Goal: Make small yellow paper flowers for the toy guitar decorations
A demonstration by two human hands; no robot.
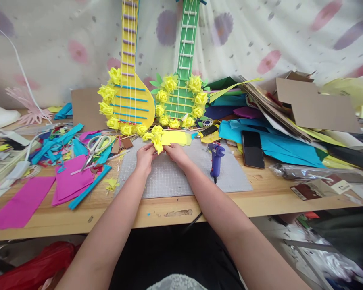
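At my wooden table, before a flowered curtain, my left hand and right hand pinch some yellow paper over a grey mat. A glue gun rests rightward; scissors lie left; yellow and green guitars stand just beyond.

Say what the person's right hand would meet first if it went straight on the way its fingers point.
Most likely the yellow paper piece right in front of the right hand, with yellow flowers apparently beyond it; depth is hard to judge from this single view.
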